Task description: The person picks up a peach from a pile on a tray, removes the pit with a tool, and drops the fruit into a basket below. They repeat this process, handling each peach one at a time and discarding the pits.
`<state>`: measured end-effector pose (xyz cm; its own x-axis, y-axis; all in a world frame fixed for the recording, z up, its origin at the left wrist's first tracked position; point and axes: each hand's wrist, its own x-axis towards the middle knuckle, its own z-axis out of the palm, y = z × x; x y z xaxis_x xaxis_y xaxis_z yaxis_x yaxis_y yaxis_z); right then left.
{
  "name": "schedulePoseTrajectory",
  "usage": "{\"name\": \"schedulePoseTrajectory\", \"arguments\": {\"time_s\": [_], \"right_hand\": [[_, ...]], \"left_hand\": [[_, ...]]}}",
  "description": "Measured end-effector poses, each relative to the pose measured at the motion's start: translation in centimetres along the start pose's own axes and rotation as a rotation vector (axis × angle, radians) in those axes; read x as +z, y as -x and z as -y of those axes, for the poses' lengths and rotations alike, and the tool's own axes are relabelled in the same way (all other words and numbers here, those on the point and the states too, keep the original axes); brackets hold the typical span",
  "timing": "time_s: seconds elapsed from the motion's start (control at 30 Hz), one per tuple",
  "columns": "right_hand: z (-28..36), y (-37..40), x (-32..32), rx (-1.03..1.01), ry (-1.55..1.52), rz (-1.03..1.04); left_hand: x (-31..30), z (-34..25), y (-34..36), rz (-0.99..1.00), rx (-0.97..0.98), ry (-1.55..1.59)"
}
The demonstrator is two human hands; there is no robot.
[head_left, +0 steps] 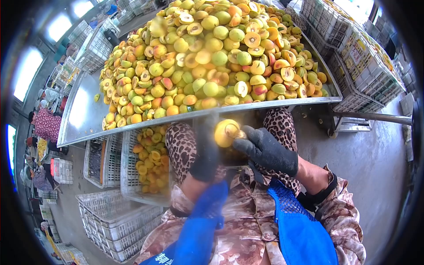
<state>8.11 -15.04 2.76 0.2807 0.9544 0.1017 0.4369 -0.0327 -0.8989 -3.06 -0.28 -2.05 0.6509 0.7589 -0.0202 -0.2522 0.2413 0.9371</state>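
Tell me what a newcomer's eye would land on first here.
Probably the great heap of yellow, orange and green stone fruit, much of it cut open, piled on the metal tray across the top of the view. Next, just below the tray's near edge, the yellow cut fruit at the fingertips of the dark-gloved right hand; then the leopard-print trousers on either side of it.

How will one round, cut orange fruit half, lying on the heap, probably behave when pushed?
The orange fruit half may rock or slide, because it lies among rounded fruits. Its bare flesh could be slippery. It is probably fairly stiff, as its cut edge looks even.
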Motion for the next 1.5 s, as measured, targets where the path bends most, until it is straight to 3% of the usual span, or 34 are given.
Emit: {"name": "schedulePoseTrajectory", "arguments": {"time_s": [0.17,0.33,0.4,0.5,0.6,0.67,0.73,0.8,0.93,1.0,1.1,1.2,1.23,1.33,1.43,1.5], "right_hand": [[0.4,0.2,0.5,0.030,0.075,-0.002],[0.7,0.0,0.1,0.012,0.304,-0.030],[0.9,-0.3,-0.3,0.012,0.241,0.016],[0.5,-0.3,-0.6,0.007,0.203,0.062],[-0.2,-0.1,-1.2,0.067,0.142,0.150],[-0.6,0.0,-1.2,0.133,-0.037,0.188],[-0.8,0.7,-0.8,0.167,-0.299,0.182],[-2.0,0.7,-1.1,0.171,-0.201,0.234],[-4.8,0.6,-0.9,0.353,-0.372,0.360],[-4.5,0.4,-0.2,0.341,-0.441,0.296],[-3.7,-0.5,2.6,0.136,-0.507,0.009],[-6.3,-2.4,4.3,-0.134,-0.140,-0.140],[-6.1,-2.6,4.0,-0.163,-0.179,-0.169],[-5.5,-3.8,2.7,-0.174,0.026,-0.176],[-5.3,-3.8,3.8,-0.239,-0.278,-0.227],[-6.2,-3.0,3.5,-0.215,-0.202,-0.174]], "left_hand": [[0.0,-0.7,-0.2,0.050,-0.140,0.099],[0.1,0.2,0.1,-0.027,0.258,-0.293],[0.0,0.3,0.1,-0.042,0.256,-0.297],[-0.6,0.9,0.1,-0.016,0.013,-0.074],[0.0,1.2,0.4,-0.043,-0.010,-0.103],[0.5,1.4,0.6,-0.021,0.042,-0.074],[0.7,0.3,1.2,0.076,0.264,-0.352],[-0.2,0.8,0.8,0.142,0.376,-0.446],[-1.4,2.6,-1.4,0.223,0.329,-0.418],[-0.9,2.1,-1.8,0.167,0.227,-0.310],[1.5,-1.1,-0.7,0.042,0.115,-0.122],[2.9,-1.4,-0.2,-0.007,0.250,0.060],[2.9,-1.6,-0.4,-0.005,0.249,0.078],[3.8,-3.7,-0.6,0.023,0.267,-0.072],[4.7,-4.7,-1.6,0.065,0.340,-0.154],[5.0,-6.1,-2.0,0.196,0.286,-0.220]]}}
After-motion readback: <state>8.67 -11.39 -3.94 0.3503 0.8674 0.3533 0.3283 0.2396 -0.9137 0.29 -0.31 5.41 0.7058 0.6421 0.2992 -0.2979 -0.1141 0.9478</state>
